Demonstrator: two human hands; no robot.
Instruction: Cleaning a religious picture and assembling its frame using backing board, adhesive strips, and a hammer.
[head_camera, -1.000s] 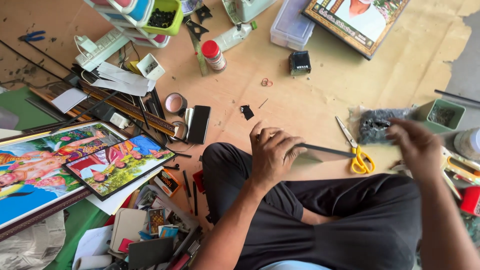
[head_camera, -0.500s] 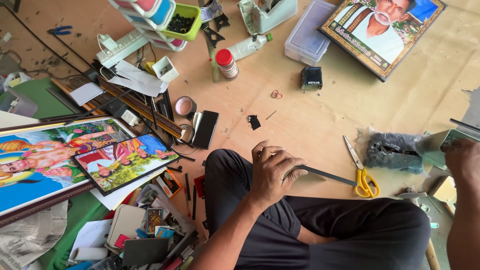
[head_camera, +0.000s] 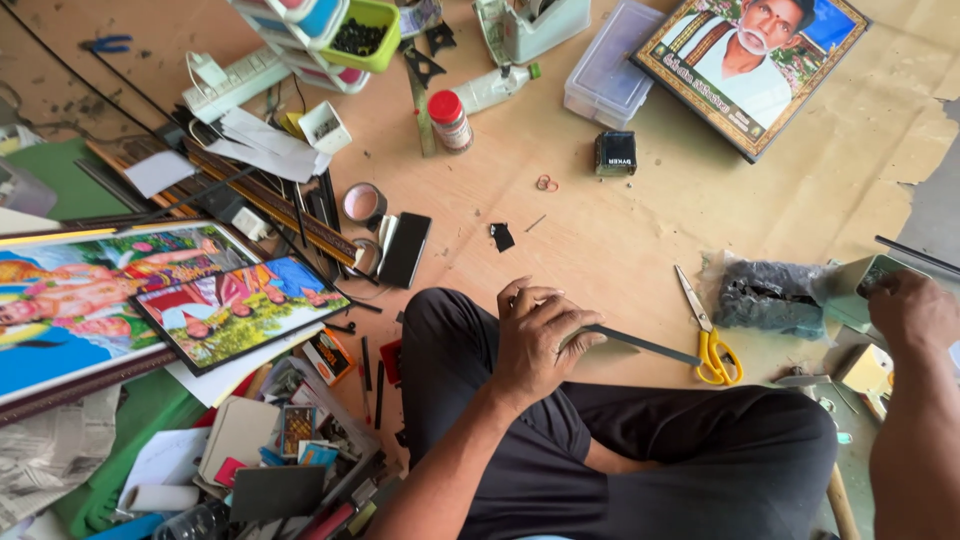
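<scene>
The person sits cross-legged on the floor (head_camera: 620, 230), and the left hand (head_camera: 535, 340) near the middle of the frame has its grip closed on one end of a thin dark strip (head_camera: 640, 345), which rests across the knee and points toward the yellow-handled scissors (head_camera: 708, 335) to its right. At the right edge the right hand (head_camera: 905, 305) reaches onto a small greenish box (head_camera: 850, 290); whether its fingers are closed on anything I cannot tell, since they curl out of sight.

What might go wrong: the strip is held by one end only, so it could tip or slide off the knee if that hold loosens. The scissors lie just beside its free end (blades pointing up the frame), and a careless sweep could catch them.

The floor is brownish board, patchy at the right. Clutter crowds the left: bright printed pictures (head_camera: 150, 300), loose frame mouldings (head_camera: 270, 200), and a black phone (head_camera: 405, 250). A framed portrait (head_camera: 750, 70) lies at the upper right beside a clear plastic box (head_camera: 610, 75).
</scene>
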